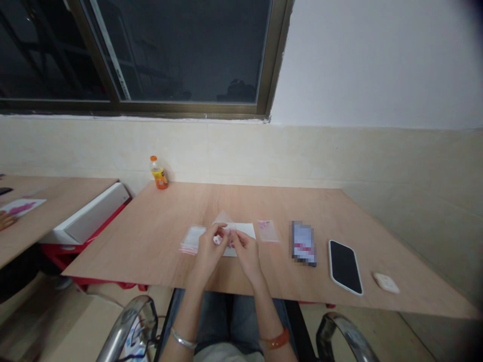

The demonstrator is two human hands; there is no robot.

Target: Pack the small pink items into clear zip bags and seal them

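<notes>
Near the table's front edge, my left hand [211, 245] and my right hand [245, 249] meet, fingers pinched on a small clear plastic bag [223, 219]. The bag's upper part sticks up between my fingers. Under it lies a white sheet of paper [246, 230] with small pink pieces, partly covered by my hands. A stack of clear plastic bags with pink edges [192, 239] lies just left of my left hand. To the right of the sheet rests another clear bag [268, 231] with small pink bits in it.
Farther right lie a phone with a blurred screen [303, 243], a white-edged dark phone [344, 267] and a small white case [386, 282]. An orange drink bottle [159, 173] stands at the back left. At far left, another person's hand [6, 219] rests on a neighbouring table [75, 190].
</notes>
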